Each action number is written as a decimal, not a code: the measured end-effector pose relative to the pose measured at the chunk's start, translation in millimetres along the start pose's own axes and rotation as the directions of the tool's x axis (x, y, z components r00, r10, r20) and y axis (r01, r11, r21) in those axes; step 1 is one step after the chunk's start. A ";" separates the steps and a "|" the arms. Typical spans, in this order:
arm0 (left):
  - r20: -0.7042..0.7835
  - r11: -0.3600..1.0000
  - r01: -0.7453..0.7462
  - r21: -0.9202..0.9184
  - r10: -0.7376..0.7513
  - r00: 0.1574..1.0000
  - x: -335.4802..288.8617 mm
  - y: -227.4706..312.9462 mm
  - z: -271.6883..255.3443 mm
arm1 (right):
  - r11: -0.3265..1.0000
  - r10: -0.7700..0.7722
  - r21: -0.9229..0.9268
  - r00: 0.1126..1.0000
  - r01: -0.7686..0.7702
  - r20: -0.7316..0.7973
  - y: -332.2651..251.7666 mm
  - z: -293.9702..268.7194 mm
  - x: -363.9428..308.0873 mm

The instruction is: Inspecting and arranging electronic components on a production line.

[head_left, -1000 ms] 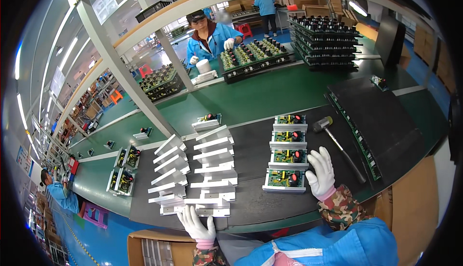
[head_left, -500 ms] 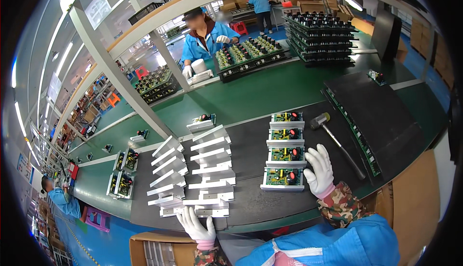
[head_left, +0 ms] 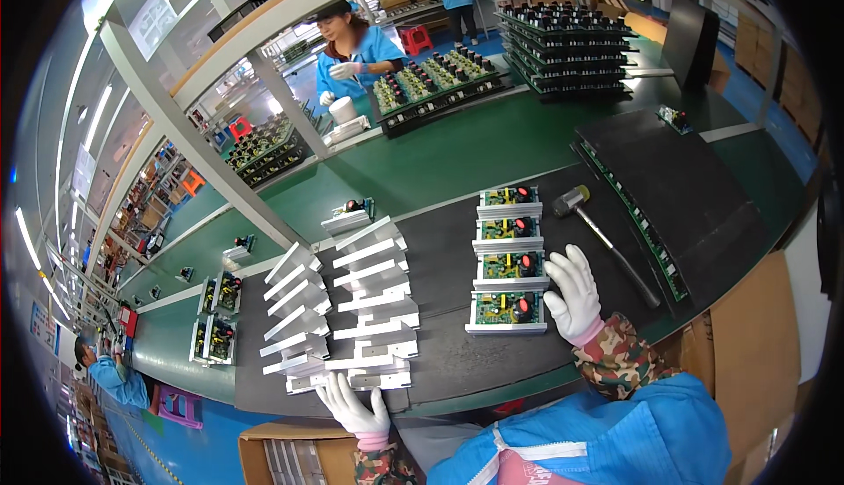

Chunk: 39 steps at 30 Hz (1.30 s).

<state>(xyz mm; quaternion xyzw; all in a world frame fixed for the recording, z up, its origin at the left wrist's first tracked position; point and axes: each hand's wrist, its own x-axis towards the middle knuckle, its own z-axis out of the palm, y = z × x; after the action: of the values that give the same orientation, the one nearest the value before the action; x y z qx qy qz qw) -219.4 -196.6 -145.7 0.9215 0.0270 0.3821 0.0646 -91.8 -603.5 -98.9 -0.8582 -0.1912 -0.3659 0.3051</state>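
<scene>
My left hand point(head_left: 353, 406), in a white glove, has its fingers stretched out and touches the near edge of the closest silver metal heatsink plates point(head_left: 378, 378). More of these bent plates point(head_left: 374, 276) stand in two columns behind it. On the right, my gloved right hand point(head_left: 573, 296) is open, fingers up and slightly spread, beside a column of several green circuit boards with silver heatsinks point(head_left: 507, 307). Whether its fingertips touch the nearest boards I cannot tell. A mallet point(head_left: 607, 237) with a dark head and metal shaft lies just beyond this hand.
Black mat point(head_left: 444, 309) covers the bench's near part. A long green board strip point(head_left: 629, 212) edges a black panel point(head_left: 677, 177) at right. Stacked board trays point(head_left: 567, 54) stand at the back. A co-worker point(head_left: 356, 54) sits across the green belt point(head_left: 422, 164). An open carton point(head_left: 290, 432) is below.
The view has shifted, so the bench appears further left and higher. Both my hands keep nearly the same places and poses. The co-worker across the belt has raised their hands and turned their head.
</scene>
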 end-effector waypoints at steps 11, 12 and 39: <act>0.016 0.998 0.025 0.054 -0.026 1.000 -5.9 -4.6 1.8 | 1.000 -0.013 -0.005 1.000 0.013 -0.015 0.8 3.3 0.3; 0.022 0.999 0.016 0.046 -0.017 1.000 -5.3 -4.5 1.7 | 1.000 -0.004 -0.014 1.000 0.004 -0.017 1.2 4.1 0.4; -0.002 0.999 0.004 0.033 -0.003 1.000 -3.5 -4.5 1.2 | 0.922 -0.308 -0.029 0.779 0.385 0.546 -38.7 1.8 27.4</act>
<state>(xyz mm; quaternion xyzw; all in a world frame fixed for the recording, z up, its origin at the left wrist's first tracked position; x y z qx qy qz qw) -221.0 -192.5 -149.6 0.9219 0.0349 0.3825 0.0502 -94.2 -570.7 -64.6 -0.8944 -0.3969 -0.1762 0.1070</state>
